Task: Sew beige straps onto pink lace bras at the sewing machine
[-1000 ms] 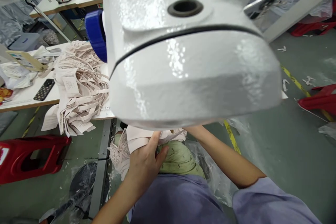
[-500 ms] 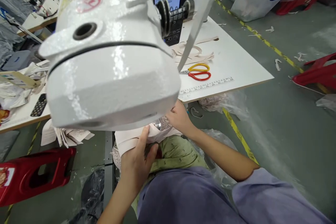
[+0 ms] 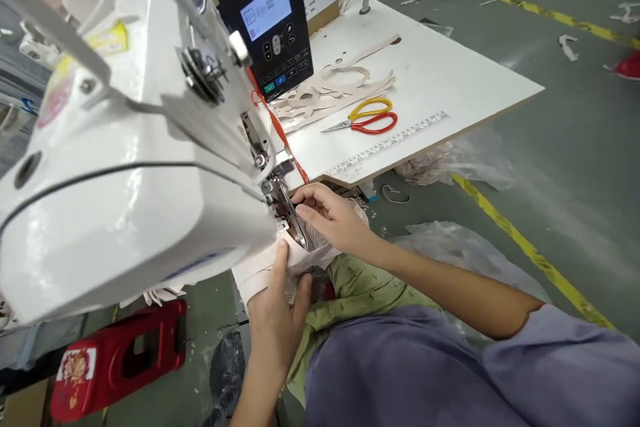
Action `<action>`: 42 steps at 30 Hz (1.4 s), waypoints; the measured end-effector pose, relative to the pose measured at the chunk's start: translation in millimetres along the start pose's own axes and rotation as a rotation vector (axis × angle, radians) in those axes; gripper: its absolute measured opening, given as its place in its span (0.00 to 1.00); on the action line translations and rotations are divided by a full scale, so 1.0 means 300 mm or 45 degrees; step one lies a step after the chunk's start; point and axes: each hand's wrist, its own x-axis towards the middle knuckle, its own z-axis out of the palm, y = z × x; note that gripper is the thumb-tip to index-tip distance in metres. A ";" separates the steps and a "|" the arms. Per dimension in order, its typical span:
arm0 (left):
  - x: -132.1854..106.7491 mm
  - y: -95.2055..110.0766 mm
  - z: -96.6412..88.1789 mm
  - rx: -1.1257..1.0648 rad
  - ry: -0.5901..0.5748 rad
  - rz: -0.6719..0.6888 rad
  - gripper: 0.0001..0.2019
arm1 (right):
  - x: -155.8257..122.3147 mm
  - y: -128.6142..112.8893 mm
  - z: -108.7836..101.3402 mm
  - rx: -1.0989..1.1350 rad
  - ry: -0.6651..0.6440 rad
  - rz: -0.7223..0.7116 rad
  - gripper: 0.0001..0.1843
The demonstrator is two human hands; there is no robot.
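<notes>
Pale pink fabric with a lace part lies around the narrow metal arm of a white sewing machine. My left hand rests on the fabric, its index finger stretched toward the presser foot and its thumb held apart. My right hand is beside the metal arm, with thumb and fingertips bent together. Whatever may be between those fingertips is too small to make out. The machine head hides part of the fabric on the left.
On the white tabletop lie scissors with yellow and red handles, pale fabric strips and a printed ruler. A control panel stands behind. A red stool is at lower left, and plastic sheeting lies at right.
The view has swung, so the machine head appears farther left and the needle area shows. My right fingers, partly hidden before, are now visible. My left hand stays on the fabric.
</notes>
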 end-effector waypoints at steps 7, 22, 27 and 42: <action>0.014 0.009 0.006 -0.024 0.011 0.015 0.30 | -0.009 -0.016 -0.006 0.007 -0.021 0.009 0.09; -0.013 0.073 0.019 -0.037 0.023 -0.232 0.45 | -0.085 -0.028 -0.004 -0.039 -0.044 0.079 0.14; -0.088 0.108 0.094 0.037 0.099 -0.008 0.44 | -0.182 -0.017 0.006 -0.122 -0.073 0.150 0.16; -0.162 0.067 -0.024 -0.576 0.099 0.260 0.23 | -0.303 -0.072 -0.063 -0.227 -0.319 0.083 0.14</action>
